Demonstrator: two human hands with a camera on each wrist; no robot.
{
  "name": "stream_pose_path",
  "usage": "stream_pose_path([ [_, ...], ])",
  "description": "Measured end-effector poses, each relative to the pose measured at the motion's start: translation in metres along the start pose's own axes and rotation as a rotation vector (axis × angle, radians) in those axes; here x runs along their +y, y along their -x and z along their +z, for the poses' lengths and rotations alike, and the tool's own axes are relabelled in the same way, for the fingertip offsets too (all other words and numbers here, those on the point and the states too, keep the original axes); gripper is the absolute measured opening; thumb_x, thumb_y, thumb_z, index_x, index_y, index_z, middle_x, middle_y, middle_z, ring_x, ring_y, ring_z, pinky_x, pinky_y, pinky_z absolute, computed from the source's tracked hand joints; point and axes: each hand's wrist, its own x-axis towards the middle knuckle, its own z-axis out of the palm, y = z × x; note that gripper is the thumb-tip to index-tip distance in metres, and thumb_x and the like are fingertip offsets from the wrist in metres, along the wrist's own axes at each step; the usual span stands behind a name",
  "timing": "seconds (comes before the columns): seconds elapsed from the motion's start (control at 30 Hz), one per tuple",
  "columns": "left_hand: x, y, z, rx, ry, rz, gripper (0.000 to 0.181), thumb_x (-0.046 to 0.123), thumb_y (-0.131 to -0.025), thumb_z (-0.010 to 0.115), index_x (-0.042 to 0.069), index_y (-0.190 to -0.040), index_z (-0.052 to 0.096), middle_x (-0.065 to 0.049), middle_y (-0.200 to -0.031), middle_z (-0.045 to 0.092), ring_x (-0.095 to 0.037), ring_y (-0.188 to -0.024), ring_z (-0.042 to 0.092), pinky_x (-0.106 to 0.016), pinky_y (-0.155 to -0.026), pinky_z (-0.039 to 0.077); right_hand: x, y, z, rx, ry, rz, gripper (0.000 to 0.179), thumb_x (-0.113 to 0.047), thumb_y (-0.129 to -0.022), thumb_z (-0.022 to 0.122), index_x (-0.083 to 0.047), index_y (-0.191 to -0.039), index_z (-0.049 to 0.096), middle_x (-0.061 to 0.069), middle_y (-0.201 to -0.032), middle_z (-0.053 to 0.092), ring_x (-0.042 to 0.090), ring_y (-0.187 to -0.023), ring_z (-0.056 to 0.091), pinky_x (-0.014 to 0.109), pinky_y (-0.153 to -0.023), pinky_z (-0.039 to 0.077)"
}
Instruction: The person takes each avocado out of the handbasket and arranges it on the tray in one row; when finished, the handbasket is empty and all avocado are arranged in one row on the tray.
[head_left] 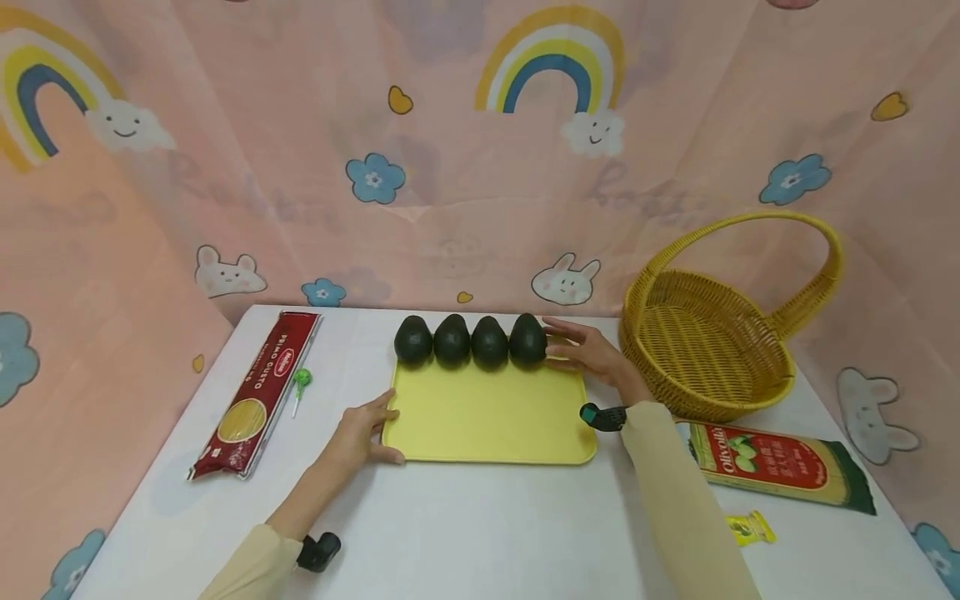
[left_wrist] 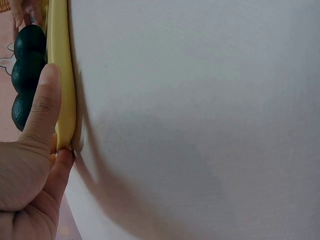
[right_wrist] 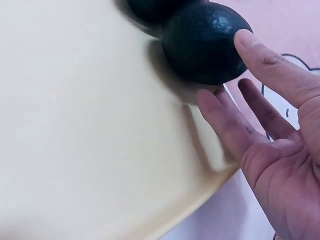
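Several dark green avocados (head_left: 452,340) stand in a row along the far edge of a yellow tray (head_left: 487,417), side by side. My left hand (head_left: 365,431) holds the tray at its near left corner; in the left wrist view the thumb (left_wrist: 45,100) lies over the rim and a finger sits at the corner. My right hand (head_left: 592,354) is beside the rightmost avocado (right_wrist: 205,45). Its thumb tip overlaps the avocado in the right wrist view, while the other fingers (right_wrist: 225,122) are spread and fairly straight close to it.
A yellow wicker basket (head_left: 708,346) with a tall handle stands right of the tray. Nearer lie a green-and-red pasta pack (head_left: 780,467) and a small yellow packet (head_left: 750,528). On the left are a red pasta pack (head_left: 255,396) and a green lollipop (head_left: 302,377). A patterned pink cloth (head_left: 457,167) hangs behind.
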Motion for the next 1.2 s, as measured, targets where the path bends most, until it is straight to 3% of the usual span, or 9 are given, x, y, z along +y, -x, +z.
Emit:
stream_pose_path([
  [0.17,-0.003,0.002,-0.004,-0.125,0.026,-0.018,0.069,0.02,-0.068,0.085,-0.013,-0.123,0.058,-0.024,-0.148,0.036,-0.037,-0.128,0.045,-0.042,-0.101,0.043,-0.001,0.018,0.008,0.084,0.154,-0.041,0.056,-0.006,-0.098,0.054,0.0,-0.148,0.031,0.025,-0.152,0.028,0.041,-0.129,0.042,0.042,-0.097,0.048],
  [0.27,-0.003,0.002,-0.009,-0.189,0.013,-0.001,0.064,0.021,-0.081,0.077,-0.012,-0.13,0.052,-0.026,-0.152,0.027,-0.041,-0.135,0.035,-0.049,-0.107,0.036,-0.005,0.038,0.018,0.165,0.409,-0.1,0.053,-0.012,-0.099,0.053,0.0,-0.147,0.034,0.026,-0.15,0.031,0.044,-0.129,0.041,0.049,-0.099,0.046],
  [0.33,-0.001,0.001,-0.011,-0.156,-0.023,0.017,0.059,0.022,-0.089,0.069,-0.009,-0.134,0.049,-0.025,-0.153,0.024,-0.043,-0.136,0.031,-0.056,-0.105,0.036,-0.006,0.051,0.028,0.241,0.664,-0.161,0.052,-0.014,-0.099,0.054,0.0,-0.146,0.037,0.029,-0.148,0.031,0.048,-0.129,0.039,0.057,-0.101,0.041],
  [0.43,0.002,-0.003,-0.006,-0.006,-0.138,0.063,0.056,0.025,-0.095,0.06,-0.001,-0.142,0.043,-0.022,-0.155,0.023,-0.043,-0.137,0.029,-0.061,-0.1,0.038,-0.004,0.065,0.048,0.404,1.043,-0.232,0.055,-0.021,-0.098,0.057,-0.004,-0.146,0.038,0.032,-0.149,0.026,0.051,-0.134,0.028,0.063,-0.1,0.038],
  [0.53,0.012,-0.01,0.007,0.143,-0.264,0.078,0.06,0.036,-0.098,0.052,0.011,-0.15,0.034,-0.016,-0.158,0.016,-0.043,-0.141,0.019,-0.065,-0.104,0.032,0.001,0.07,0.071,0.522,1.235,-0.284,0.059,-0.029,-0.096,0.059,-0.01,-0.148,0.038,0.031,-0.153,0.014,0.053,-0.139,0.011,0.069,-0.102,0.03],
  [0.63,0.028,-0.021,0.023,0.229,-0.348,0.089,0.066,0.054,-0.097,0.041,0.021,-0.153,0.026,-0.013,-0.16,0.006,-0.045,-0.143,0.009,-0.069,-0.109,0.015,0.004,0.071,0.091,0.562,1.311,-0.318,0.065,-0.038,-0.093,0.06,-0.017,-0.149,0.036,0.029,-0.156,0.007,0.052,-0.14,0.003,0.074,-0.103,0.02],
  [0.77,0.049,-0.032,0.039,0.246,-0.374,0.038,0.073,0.069,-0.091,0.036,0.029,-0.153,0.026,-0.01,-0.161,0.003,-0.047,-0.142,0.003,-0.074,-0.106,0.008,0.005,0.069,0.107,0.543,1.356,-0.269,0.071,-0.052,-0.088,0.059,-0.025,-0.15,0.035,0.027,-0.156,0.006,0.052,-0.141,0.001,0.078,-0.101,0.016],
  [1.0,0.066,-0.033,0.049,0.083,-0.388,-0.167,0.072,0.069,-0.089,0.042,0.027,-0.147,0.042,-0.017,-0.158,0.016,-0.054,-0.139,0.007,-0.075,-0.104,0.01,0.0,0.071,0.115,0.403,1.368,-0.001,0.073,-0.065,-0.086,0.052,-0.026,-0.146,0.043,0.031,-0.153,0.018,0.057,-0.137,0.011,0.08,-0.098,0.017],
  [1.2,0.064,-0.03,0.05,0.051,-0.405,-0.187,0.075,0.071,-0.088,0.04,0.023,-0.145,0.044,-0.019,-0.157,0.019,-0.055,-0.139,0.008,-0.076,-0.104,0.009,0.001,0.073,0.115,0.353,1.356,0.085,0.074,-0.069,-0.086,0.049,-0.025,-0.145,0.044,0.032,-0.152,0.019,0.058,-0.136,0.012,0.081,-0.096,0.017],
])
